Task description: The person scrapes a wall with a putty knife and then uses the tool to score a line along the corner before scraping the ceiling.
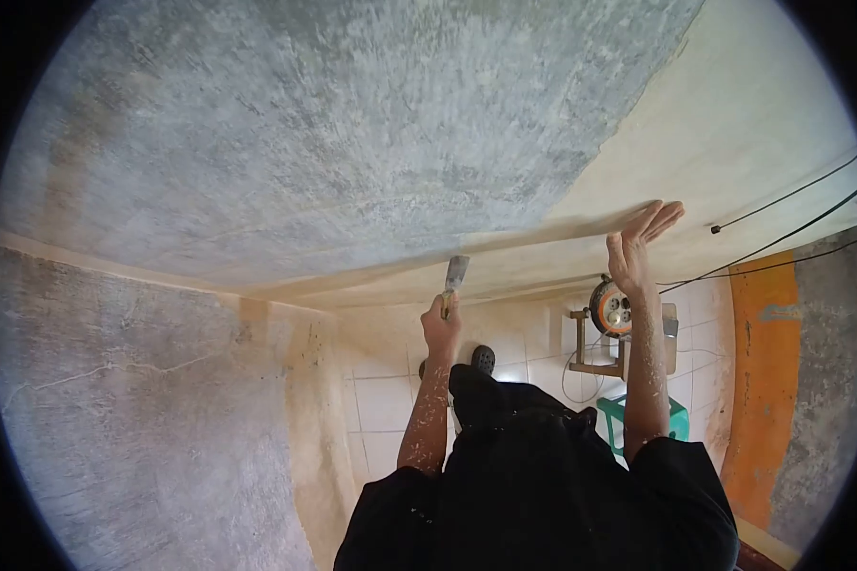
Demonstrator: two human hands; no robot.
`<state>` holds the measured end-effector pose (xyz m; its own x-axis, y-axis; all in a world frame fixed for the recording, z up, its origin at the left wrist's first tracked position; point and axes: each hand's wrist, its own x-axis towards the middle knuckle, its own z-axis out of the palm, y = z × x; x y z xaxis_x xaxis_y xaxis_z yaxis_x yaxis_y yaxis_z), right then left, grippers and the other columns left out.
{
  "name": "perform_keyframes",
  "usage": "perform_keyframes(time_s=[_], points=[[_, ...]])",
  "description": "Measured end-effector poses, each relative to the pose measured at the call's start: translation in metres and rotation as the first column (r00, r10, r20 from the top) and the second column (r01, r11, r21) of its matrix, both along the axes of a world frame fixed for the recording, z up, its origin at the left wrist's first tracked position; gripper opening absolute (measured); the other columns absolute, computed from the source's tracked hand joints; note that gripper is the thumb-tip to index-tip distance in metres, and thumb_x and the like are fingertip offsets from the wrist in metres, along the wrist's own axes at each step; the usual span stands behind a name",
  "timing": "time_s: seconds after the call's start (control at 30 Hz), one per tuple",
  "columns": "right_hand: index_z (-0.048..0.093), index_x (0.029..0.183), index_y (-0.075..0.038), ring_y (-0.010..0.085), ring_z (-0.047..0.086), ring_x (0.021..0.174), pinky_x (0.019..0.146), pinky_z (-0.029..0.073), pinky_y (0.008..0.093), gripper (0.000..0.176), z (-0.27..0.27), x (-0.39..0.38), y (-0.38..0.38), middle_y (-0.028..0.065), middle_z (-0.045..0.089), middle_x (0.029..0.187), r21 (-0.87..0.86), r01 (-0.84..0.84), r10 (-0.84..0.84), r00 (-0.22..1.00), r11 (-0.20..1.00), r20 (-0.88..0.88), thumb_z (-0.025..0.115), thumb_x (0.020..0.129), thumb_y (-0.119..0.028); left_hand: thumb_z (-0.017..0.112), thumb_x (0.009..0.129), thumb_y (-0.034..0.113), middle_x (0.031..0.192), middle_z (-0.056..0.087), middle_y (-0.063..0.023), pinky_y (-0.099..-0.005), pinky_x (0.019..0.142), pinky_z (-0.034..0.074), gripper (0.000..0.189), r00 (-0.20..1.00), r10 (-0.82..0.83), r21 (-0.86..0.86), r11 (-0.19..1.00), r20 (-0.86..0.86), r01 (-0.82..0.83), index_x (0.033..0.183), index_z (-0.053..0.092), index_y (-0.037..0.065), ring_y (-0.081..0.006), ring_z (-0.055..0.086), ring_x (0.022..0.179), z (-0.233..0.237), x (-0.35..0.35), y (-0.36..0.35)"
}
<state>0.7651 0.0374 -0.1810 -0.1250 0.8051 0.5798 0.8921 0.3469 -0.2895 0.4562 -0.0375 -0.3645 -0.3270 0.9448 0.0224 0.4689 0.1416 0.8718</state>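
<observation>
My left hand (441, 324) is closed around the handle of a putty knife (457, 271), whose blade touches the cream band where the grey plastered surface (305, 133) ends. My right hand (640, 243) lies flat, fingers stretched, against the cream-coloured surface (733, 124) further right and holds nothing. Both forearms are speckled with pale dust. My black shirt (543, 476) fills the bottom of the view.
White tiles (386, 400) lie beyond my arms. An orange cable reel (610, 307) sits on a wooden frame, with a green plastic stool (628, 414) beside it. Black cables (790, 195) run at right, near an orange painted strip (767, 381). A rough grey wall (133, 409) stands at left.
</observation>
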Motion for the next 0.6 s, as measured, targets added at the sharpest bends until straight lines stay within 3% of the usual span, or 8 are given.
perform_keyframes(time_s=[0.17, 0.27, 0.3, 0.4, 0.53, 0.6], points=[[-0.022, 0.144, -0.001, 0.048, -0.036, 0.13, 0.104, -0.02, 0.0613, 0.085, -0.008, -0.003, 0.004, 0.0337, -0.034, 0.142, 0.035, 0.037, -0.037, 0.999, 0.999, -0.015, 0.031, 0.099, -0.05, 0.062, 0.09, 0.027, 0.056, 0.052, -0.0175, -0.0362, 0.047, 0.04, 0.027, 0.996, 0.022, 0.114, 0.993, 0.09, -0.032, 0.081, 0.057, 0.002, -0.0305, 0.052, 0.047, -0.004, -0.003, 0.005], [-0.022, 0.144, -0.001, 0.049, -0.036, 0.13, 0.103, -0.02, 0.0619, 0.084, -0.007, -0.003, 0.006, 0.0344, -0.034, 0.142, 0.035, 0.036, -0.035, 0.999, 0.999, -0.037, 0.03, 0.099, -0.05, 0.064, 0.089, 0.024, 0.057, 0.052, -0.0175, -0.0355, 0.046, 0.04, 0.025, 0.99, -0.142, 0.317, 0.94, 0.019, 0.128, 0.08, 0.057, 0.002, -0.0303, 0.053, 0.047, 0.076, 0.032, 0.031], [-0.022, 0.144, -0.001, 0.0492, -0.036, 0.13, 0.103, -0.02, 0.062, 0.084, -0.005, -0.002, 0.006, 0.0346, -0.034, 0.141, 0.025, 0.021, -0.02, 0.999, 0.999, -0.028, 0.03, 0.099, -0.05, 0.065, 0.088, 0.022, 0.055, 0.05, -0.0172, -0.0345, 0.045, 0.039, 0.024, 0.992, -0.121, 0.34, 0.935, 0.021, 0.106, 0.078, 0.056, 0.002, -0.0277, 0.049, 0.044, 0.082, 0.033, 0.033], [-0.022, 0.144, -0.001, 0.0494, -0.037, 0.129, 0.103, -0.02, 0.0621, 0.083, -0.006, 0.007, 0.004, 0.0347, -0.035, 0.141, 0.001, -0.015, 0.015, 1.0, 1.0, 0.008, 0.03, 0.1, -0.049, 0.065, 0.089, 0.024, 0.053, 0.048, -0.0169, -0.0342, 0.045, 0.038, 0.028, 0.997, 0.017, 0.104, 0.994, 0.071, -0.025, 0.076, 0.055, 0.001, -0.0246, 0.044, 0.043, 0.002, 0.008, 0.004], [-0.022, 0.144, -0.002, 0.0494, -0.037, 0.129, 0.102, -0.021, 0.0622, 0.081, -0.01, 0.006, 0.006, 0.0342, -0.035, 0.141, 0.053, 0.022, -0.024, 0.999, 0.998, 0.028, 0.03, 0.1, -0.047, 0.063, 0.091, 0.03, 0.05, 0.045, -0.0138, -0.0325, 0.045, 0.037, 0.036, 0.999, 0.035, 0.111, 0.993, 0.039, -0.039, 0.074, 0.054, 0.0, -0.0166, 0.04, 0.044, 0.003, 0.01, 0.002], [-0.023, 0.144, -0.003, 0.0494, -0.037, 0.129, 0.102, -0.021, 0.0624, 0.081, -0.01, 0.002, 0.006, 0.034, -0.035, 0.141, 0.045, 0.027, -0.026, 1.0, 0.999, -0.012, 0.029, 0.1, -0.047, 0.062, 0.092, 0.031, 0.05, 0.044, -0.0119, -0.0323, 0.045, 0.036, 0.037, 0.992, 0.071, 0.123, 0.989, 0.105, -0.084, 0.074, 0.053, 0.0, -0.0148, 0.038, 0.045, 0.002, 0.003, 0.003]])
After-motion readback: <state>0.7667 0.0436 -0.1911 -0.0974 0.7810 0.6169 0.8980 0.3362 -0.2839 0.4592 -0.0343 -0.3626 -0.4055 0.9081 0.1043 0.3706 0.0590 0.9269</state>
